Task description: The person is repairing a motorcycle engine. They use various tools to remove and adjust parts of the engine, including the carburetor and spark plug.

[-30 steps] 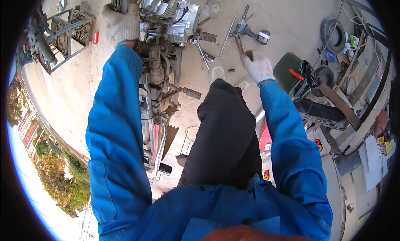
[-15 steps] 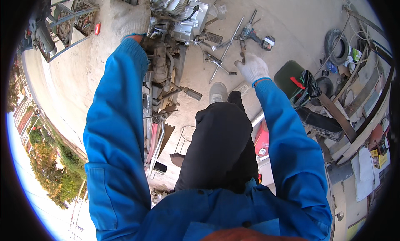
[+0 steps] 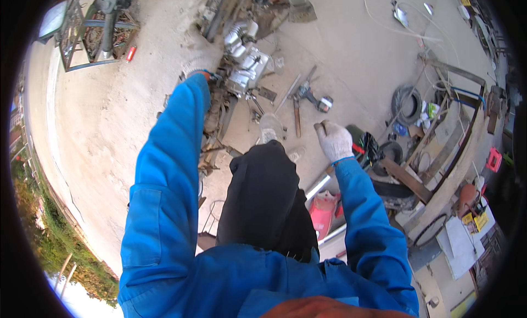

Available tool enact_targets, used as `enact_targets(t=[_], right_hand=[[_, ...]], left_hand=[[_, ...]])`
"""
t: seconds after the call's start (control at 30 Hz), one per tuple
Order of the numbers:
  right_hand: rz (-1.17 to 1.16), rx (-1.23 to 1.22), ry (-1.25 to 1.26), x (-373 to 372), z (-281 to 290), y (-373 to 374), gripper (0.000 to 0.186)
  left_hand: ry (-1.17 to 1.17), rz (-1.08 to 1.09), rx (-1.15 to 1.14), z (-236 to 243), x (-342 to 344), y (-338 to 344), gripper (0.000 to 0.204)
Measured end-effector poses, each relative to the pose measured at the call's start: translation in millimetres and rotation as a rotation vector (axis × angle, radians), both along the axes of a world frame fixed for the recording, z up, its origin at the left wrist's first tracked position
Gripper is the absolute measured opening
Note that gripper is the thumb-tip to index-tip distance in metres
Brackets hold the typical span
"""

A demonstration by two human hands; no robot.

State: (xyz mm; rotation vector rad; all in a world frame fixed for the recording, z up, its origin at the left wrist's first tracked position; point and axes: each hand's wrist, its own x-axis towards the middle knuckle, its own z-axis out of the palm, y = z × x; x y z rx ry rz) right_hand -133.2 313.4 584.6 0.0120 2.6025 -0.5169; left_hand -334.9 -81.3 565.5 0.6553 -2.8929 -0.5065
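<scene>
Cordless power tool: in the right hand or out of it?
Out: the cordless power tool lies on the ground, which shows between it and the right hand.

The blue-sleeved left arm [image 3: 164, 169] stretches far forward, its left hand [image 3: 195, 73] mostly hidden from view. The right arm [image 3: 370, 208], bent, reaches less far; the gloved right hand [image 3: 334, 142] has its fingers [image 3: 324, 127] curled in.

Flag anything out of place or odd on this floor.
The cordless power tool lies loose on the floor, with a long metal bar beside it, ahead of the right hand and near the person's shoe. Left underfoot, they look out of place and could trip someone. No spill stands out.
</scene>
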Motion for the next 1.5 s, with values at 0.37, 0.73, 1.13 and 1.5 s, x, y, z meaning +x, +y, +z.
enact_targets(t=[0.37,0.73,1.13,1.5], right_hand=[[-0.168,-0.351,0.165,-78,38,-47,0.03],[-0.352,-0.347,0.296,-140,139,-20,0.035],[-0.604,-0.309,0.114,-94,24,-7,0.046],[-0.801,-0.191,0.152,74,95,82,0.046]], left_hand=[[0.071,-0.062,-0.06,16,4,2,0.081],[0.039,-0.068,-0.018,31,2,4,0.078],[0.16,-0.092,-0.024,2,4,-5,0.072],[0.039,-0.097,0.08,4,2,-11,0.086]])
